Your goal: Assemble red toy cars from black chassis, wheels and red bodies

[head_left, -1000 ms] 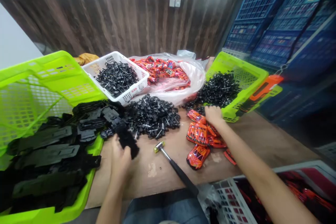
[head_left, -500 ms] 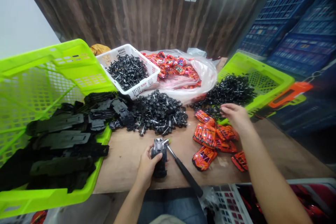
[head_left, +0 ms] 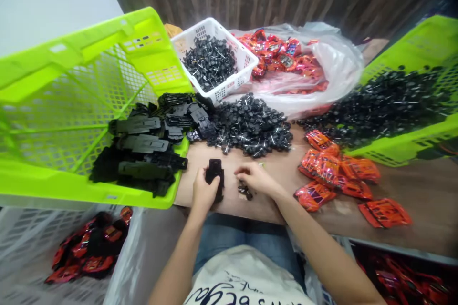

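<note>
My left hand (head_left: 204,189) grips a black plastic toy car chassis (head_left: 215,169) upright over the table's front edge, thumb across it. To its right, my right hand (head_left: 258,178) is closed, fingers curled, with a few small black wheel-and-axle pieces (head_left: 245,191) at and beneath the fingers. Whether some of them rest on the table I cannot tell. A small yellow-green bit (head_left: 261,164) shows behind that hand; the rest of it is hidden. A heap of black wheels on metal axles (head_left: 252,126) lies beyond both hands. Orange toy car bodies (head_left: 320,167) are stacked right of my right hand.
A tipped green crate (head_left: 143,200) with black chassis (head_left: 143,143) stands left. Behind are a white basket (head_left: 246,69) of wheels and a plastic bag (head_left: 343,64) of red-orange bodies. Another green crate (head_left: 397,147) spills wheels at right. Red cars (head_left: 96,264) lie below left.
My right hand has come from the right-hand wheel pile to beside the chassis, with wheel pieces. The hammer no longer shows plainly. The chassis is turned differently; my view has tilted down.
</note>
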Available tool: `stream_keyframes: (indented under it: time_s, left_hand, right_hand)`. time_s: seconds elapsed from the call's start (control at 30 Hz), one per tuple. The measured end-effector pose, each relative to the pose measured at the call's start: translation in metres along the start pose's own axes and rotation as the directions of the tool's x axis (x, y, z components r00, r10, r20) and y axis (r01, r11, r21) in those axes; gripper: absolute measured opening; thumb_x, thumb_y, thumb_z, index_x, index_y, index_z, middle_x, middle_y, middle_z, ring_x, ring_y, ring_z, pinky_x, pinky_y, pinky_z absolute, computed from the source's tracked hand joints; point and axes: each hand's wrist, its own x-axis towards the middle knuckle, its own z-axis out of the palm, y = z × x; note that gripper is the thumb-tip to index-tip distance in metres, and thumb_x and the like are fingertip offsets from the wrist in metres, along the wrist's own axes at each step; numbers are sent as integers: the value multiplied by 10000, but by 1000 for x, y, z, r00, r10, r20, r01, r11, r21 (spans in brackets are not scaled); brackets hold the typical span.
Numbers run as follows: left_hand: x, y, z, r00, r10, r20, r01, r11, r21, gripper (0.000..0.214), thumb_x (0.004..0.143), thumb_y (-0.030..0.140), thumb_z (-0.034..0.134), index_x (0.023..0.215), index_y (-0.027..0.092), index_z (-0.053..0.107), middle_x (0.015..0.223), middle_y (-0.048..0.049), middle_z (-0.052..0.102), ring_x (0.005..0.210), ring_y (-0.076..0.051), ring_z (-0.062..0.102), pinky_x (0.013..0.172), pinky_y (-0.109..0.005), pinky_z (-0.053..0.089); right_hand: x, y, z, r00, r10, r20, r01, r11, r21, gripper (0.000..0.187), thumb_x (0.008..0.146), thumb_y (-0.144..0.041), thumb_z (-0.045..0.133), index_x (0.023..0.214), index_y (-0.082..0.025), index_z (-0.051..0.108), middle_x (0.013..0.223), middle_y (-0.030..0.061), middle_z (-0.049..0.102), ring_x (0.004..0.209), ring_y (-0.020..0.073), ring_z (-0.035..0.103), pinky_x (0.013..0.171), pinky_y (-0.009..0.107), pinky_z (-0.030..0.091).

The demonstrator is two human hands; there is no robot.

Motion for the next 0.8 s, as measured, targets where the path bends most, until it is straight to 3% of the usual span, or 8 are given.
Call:
stream_keyframes:
  time_s: [0.1, 0.2, 0.27, 0.37, 0.43, 0.53, 0.67, 0.8]
  left_hand:
    - [1, -1, -2, 1000, -4, 7, 4, 1000, -8, 274, 681, 219, 653, 938, 172, 570, 823, -46, 671, 754, -192, 650, 711, -316, 513]
    - [0, -1, -1, 998, -23, 51, 23, 1000, 17, 235, 695, 231, 634, 910, 168, 562, 810, -50, 670, 771, -195, 648, 716, -314, 505]
    - [-1, 0, 0, 996, -16, 90, 10, 998, 65, 194, 687, 231, 636, 853, 166, 561, 812, -54, 670, 797, -199, 643, 738, -314, 495]
    - [-4, 3, 3, 990, 14, 139, -34, 989, 143, 148, 655, 222, 655, 762, 165, 570, 777, -38, 666, 786, -196, 629, 731, -296, 480]
    - [-10, 6, 6, 982, 16, 187, -44, 988, 147, 124, 650, 216, 657, 736, 164, 585, 728, -18, 656, 734, -182, 616, 686, -270, 469]
    - [-21, 11, 13, 953, 20, 303, -36, 998, 46, 108, 688, 234, 646, 754, 155, 612, 721, -15, 657, 685, -159, 607, 631, -232, 450]
    - [-33, 16, 22, 937, 19, 349, 12, 996, -86, 146, 722, 255, 641, 821, 147, 635, 763, -28, 676, 666, -149, 618, 584, -204, 438]
    - [-34, 22, 28, 939, 42, 342, -17, 997, -74, 112, 703, 225, 656, 783, 149, 641, 739, -20, 668, 646, -141, 608, 563, -195, 422]
  right_hand:
    - [-10, -4, 14, 979, -57, -194, 21, 983, -183, 131, 835, -165, 491, 898, -148, 605, 940, 119, 637, 884, 218, 578, 806, 350, 432]
    - [-32, 4, 33, 935, -152, -321, -35, 860, -509, 217, 810, -278, 590, 968, -131, 563, 954, 155, 616, 914, 284, 556, 805, 395, 425]
    - [-42, 12, 42, 912, -169, -375, -92, 804, -588, 255, 788, -292, 621, 969, -125, 554, 930, 156, 617, 892, 292, 558, 785, 392, 424]
    - [-46, 20, 46, 866, -205, -457, -63, 861, -505, 191, 819, -294, 581, 935, -143, 562, 888, 121, 632, 858, 265, 575, 785, 379, 406]
    - [-45, 18, 43, 831, -265, -489, 51, 912, -408, 212, 837, -315, 567, 983, -161, 571, 928, 101, 649, 890, 245, 587, 823, 374, 379]
    - [-46, 10, 39, 811, -345, -472, 184, 917, -355, 245, 857, -321, 556, 1069, -201, 580, 1033, 89, 657, 1005, 234, 573, 884, 375, 319]
    - [-49, 3, 41, 810, -369, -456, 189, 900, -394, 243, 871, -250, 521, 1101, -212, 593, 1060, 89, 661, 1049, 247, 556, 909, 403, 258]
    - [-47, 3, 42, 799, -327, -504, 156, 923, -352, 245, 846, -137, 486, 1053, -196, 604, 1020, 90, 667, 1033, 250, 553, 925, 436, 228]
